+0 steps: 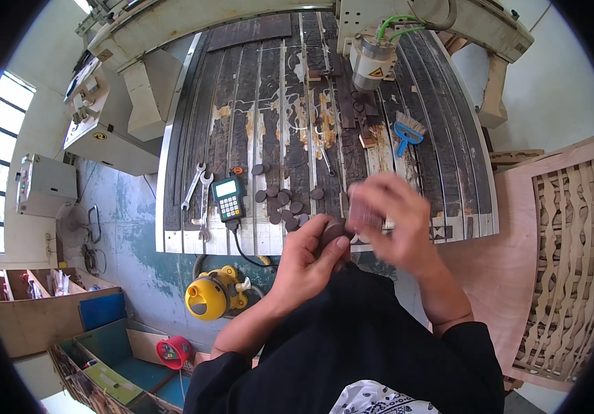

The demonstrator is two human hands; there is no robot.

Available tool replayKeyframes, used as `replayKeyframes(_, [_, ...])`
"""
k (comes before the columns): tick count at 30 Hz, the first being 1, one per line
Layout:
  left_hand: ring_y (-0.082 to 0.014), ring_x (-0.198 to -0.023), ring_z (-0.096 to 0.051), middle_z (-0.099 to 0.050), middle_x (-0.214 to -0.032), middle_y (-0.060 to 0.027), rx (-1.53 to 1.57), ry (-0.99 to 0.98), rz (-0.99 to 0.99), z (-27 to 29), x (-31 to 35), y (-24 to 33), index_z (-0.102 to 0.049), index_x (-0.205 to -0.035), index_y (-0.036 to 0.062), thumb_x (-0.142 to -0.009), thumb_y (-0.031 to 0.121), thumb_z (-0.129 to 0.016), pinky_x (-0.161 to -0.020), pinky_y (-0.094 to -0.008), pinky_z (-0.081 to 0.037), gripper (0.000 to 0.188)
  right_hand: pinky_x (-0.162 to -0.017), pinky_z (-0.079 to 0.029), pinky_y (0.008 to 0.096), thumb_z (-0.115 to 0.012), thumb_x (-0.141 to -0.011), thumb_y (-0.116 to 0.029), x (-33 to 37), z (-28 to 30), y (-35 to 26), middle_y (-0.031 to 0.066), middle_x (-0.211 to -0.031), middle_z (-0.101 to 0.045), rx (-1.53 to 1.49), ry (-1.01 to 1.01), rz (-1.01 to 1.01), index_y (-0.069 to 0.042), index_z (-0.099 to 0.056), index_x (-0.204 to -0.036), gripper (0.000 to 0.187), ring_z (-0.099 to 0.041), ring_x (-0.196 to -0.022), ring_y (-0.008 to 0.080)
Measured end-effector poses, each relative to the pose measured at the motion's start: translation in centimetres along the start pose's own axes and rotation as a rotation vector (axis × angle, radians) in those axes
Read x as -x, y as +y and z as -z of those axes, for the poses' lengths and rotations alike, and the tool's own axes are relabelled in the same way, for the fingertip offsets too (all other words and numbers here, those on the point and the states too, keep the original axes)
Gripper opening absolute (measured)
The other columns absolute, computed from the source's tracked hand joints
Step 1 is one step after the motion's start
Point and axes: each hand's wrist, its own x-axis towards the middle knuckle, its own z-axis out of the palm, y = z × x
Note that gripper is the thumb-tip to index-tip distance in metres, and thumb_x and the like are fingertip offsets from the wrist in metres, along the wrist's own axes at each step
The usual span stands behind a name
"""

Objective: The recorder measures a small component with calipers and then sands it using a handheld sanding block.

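Note:
Close to the front edge of the machine bed, my left hand [308, 255] pinches a dark brown wooden disc [333, 232] between thumb and fingers. Right beside it, my right hand [400, 217] is closed around a reddish-brown pad [364, 215], which meets or nearly meets the disc. Motion blurs this hand, so its exact contact and the pad's kind are unclear. Several similar dark discs [296, 207] lie loose on the bed, left of and beyond my left hand.
Left on the slotted bed [269, 241] lie two wrenches [194, 186] and a handheld controller [228, 199] with a cable. A blue brush [407, 132] lies to the right. The machine's spindle [373, 62] hangs at the back. Below stands a yellow vacuum [208, 297].

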Motion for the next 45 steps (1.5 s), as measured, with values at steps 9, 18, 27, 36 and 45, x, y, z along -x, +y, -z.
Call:
replayKeyframes(9, [-0.0066,-0.063,-0.055,-0.06,-0.07,-0.0025,-0.182,0.063,-0.051,0.4,0.2,-0.2,-0.056,-0.093,-0.0004,-0.096,0.007,-0.059,-0.057,-0.023,-0.044,0.008,-0.063,-0.053,0.0331,-0.082,-0.074,-0.013,-0.7,0.7,0.1,0.0124,-0.096,-0.059,0.013,0.004,-0.067,-0.004,-0.068,-0.106,0.037,-0.065,-0.075,0.0248])
replayKeyframes(18, [-0.0085,-0.064,-0.057,-0.061,-0.069,-0.0053,-0.235,0.058,-0.114,0.2,0.2,-0.2,-0.057,-0.096,-0.0016,-0.092,0.003,-0.062,-0.058,-0.0246,-0.045,0.008,-0.066,-0.053,0.0345,-0.079,-0.076,-0.01,-0.3,1.4,-1.6,0.013,-0.099,-0.059,0.016,-0.096,0.075,-0.004,-0.066,-0.108,0.036,-0.065,-0.08,0.027])
replayKeyframes(27, [-0.0067,-0.064,-0.055,-0.06,-0.07,-0.0029,-0.228,0.014,-0.049,0.6,0.3,0.1,-0.058,-0.096,-0.0011,-0.093,0.006,-0.063,-0.059,-0.0241,-0.044,0.01,-0.062,-0.051,0.033,-0.077,-0.077,-0.014,-0.3,0.8,-0.2,0.0131,-0.093,-0.062,-0.007,-0.061,0.037,-0.001,-0.068,-0.104,0.031,-0.064,-0.074,0.0244])
replayKeyframes(36, [-0.0071,-0.061,-0.054,-0.06,-0.068,-0.0031,-0.238,0.043,-0.115,0.8,-0.5,-0.9,-0.059,-0.095,-0.0011,-0.091,0.005,-0.063,-0.056,-0.0253,-0.043,0.008,-0.064,-0.052,0.035,-0.08,-0.076,-0.015,-0.5,1.7,-1.5,0.0127,-0.093,-0.06,0.05,-0.07,0.072,-0.001,-0.066,-0.102,0.032,-0.064,-0.075,0.0259])
replayKeyframes(45, [-0.0092,-0.057,-0.053,-0.057,-0.065,-0.0092,-0.568,0.074,-0.311,0.7,-0.4,-0.2,-0.06,-0.092,-0.0004,-0.087,0.002,-0.065,-0.054,-0.0271,-0.042,0.008,-0.063,-0.051,0.0349,-0.077,-0.08,-0.014,-0.4,1.0,-2.0,0.0118,-0.092,-0.057,-0.005,-0.109,0.134,-0.002,-0.065,-0.104,0.029,-0.064,-0.076,0.0268])
